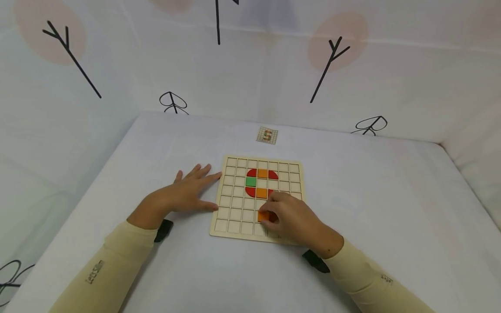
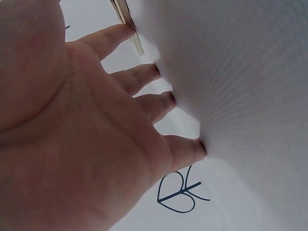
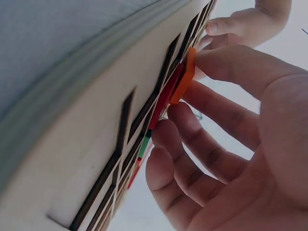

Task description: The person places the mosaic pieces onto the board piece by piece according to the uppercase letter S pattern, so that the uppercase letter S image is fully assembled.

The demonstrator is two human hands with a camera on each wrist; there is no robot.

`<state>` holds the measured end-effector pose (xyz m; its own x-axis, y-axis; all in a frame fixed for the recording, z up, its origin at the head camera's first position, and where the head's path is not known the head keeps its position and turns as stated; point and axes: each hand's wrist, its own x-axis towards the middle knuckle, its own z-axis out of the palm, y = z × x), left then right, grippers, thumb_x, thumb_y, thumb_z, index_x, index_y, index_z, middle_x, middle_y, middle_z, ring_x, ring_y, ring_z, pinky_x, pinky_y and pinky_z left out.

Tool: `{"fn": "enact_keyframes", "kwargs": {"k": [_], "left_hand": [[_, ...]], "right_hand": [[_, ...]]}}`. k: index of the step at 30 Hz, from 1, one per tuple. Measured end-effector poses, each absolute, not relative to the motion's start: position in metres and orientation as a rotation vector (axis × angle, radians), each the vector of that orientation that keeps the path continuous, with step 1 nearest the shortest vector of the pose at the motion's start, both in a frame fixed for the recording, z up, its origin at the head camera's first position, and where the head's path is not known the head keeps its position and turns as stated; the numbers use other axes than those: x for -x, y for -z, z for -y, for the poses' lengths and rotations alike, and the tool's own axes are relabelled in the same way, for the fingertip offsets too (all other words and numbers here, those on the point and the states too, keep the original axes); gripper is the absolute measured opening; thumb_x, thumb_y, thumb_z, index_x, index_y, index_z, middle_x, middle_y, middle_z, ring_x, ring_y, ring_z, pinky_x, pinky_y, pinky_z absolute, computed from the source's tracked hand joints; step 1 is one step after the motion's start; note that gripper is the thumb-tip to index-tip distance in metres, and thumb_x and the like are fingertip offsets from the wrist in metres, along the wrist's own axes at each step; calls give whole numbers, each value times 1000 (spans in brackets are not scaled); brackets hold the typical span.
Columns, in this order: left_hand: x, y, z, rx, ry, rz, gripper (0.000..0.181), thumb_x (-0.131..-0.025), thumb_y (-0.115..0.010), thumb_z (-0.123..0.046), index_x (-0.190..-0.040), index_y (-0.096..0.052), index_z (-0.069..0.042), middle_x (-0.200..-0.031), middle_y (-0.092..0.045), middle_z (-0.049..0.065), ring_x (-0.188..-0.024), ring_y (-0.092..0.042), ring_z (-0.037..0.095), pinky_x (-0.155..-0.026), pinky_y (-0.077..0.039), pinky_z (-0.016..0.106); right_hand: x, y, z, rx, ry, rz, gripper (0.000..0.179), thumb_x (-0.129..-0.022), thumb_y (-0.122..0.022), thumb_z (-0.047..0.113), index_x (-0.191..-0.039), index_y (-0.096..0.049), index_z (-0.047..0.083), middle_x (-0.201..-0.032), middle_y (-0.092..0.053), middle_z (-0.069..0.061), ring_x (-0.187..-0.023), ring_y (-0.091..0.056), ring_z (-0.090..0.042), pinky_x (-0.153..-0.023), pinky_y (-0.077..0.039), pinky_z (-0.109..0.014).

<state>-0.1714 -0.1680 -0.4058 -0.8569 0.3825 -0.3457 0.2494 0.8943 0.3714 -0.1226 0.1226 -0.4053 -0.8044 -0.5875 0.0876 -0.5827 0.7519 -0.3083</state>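
On the table lies a wooden grid board. My right hand pinches an orange square tile between thumb and forefinger over its lower part. In the right wrist view that tile is tilted, beside a red piece. Farther up the grid sit an orange tile between rounded red pieces, a green square, and a lower row with another orange tile and red pieces, partly covered by my hand. My left hand spreads its fingers on the cloth, thumb and forefinger at the board's left edge.
Behind the board lies a small card with a coloured S-like pattern on a grid. White cloth covers the table. A printed fabric wall rises at the back, with more fabric at both sides.
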Motion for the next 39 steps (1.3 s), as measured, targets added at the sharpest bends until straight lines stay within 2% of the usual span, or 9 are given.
{"fn": "enact_keyframes", "kwargs": {"k": [8, 39], "left_hand": [[172, 407, 169, -457, -447, -2643, 97, -84, -75, -54, -161, -21, -30, -170, -6, 10, -157, 4, 36, -119, 5, 70], [172, 404, 167, -434, -437, -2640, 98, -84, -76, -51, -161, -21, -30, -170, -6, 10, -157, 4, 36, -119, 5, 70]], "right_hand": [[124, 405, -126, 1040, 508, -2877, 18, -85, -78, 16, -102, -79, 13, -99, -65, 3, -90, -56, -10, -73, -54, -22], [128, 409, -126, 1059, 552, -2862, 19, -86, -80, 19, -105, -79, 15, -101, -68, 4, -96, -60, -11, -82, -57, -28]]}}
